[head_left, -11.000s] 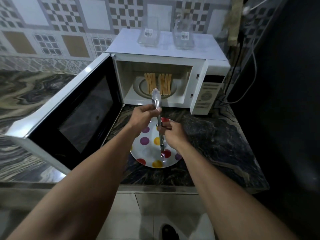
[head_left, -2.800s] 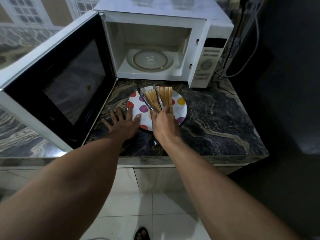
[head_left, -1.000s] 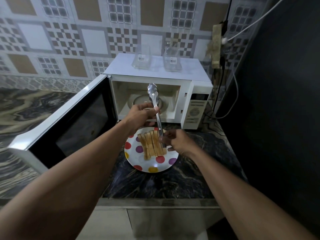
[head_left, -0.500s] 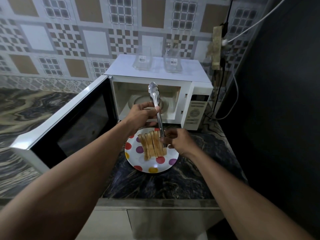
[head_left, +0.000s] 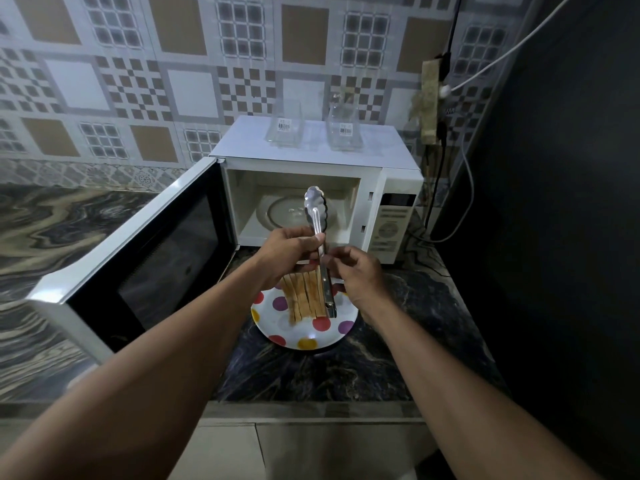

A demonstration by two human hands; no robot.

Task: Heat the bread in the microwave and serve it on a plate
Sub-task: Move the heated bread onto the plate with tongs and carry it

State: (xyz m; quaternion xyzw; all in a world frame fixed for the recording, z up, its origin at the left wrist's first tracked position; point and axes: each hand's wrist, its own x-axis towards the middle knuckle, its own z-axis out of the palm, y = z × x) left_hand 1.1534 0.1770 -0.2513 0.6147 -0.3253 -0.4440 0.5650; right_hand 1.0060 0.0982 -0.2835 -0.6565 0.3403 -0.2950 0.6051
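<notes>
Head view is showing the left hand [head_left: 287, 251] and the right hand [head_left: 356, 271] gripping the shiny metal tongs [head_left: 317, 216] with curled fingers, mid-frame. The toasted brown bread slices [head_left: 303, 296] are lying right under those fingers on the round white spotted plate [head_left: 311, 337], long edges pointing up-frame toward the open white microwave [head_left: 394, 188]. Both hands are sitting equally near.

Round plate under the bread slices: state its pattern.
White round plate with red, purple and yellow dots, seen in the head view.
</notes>
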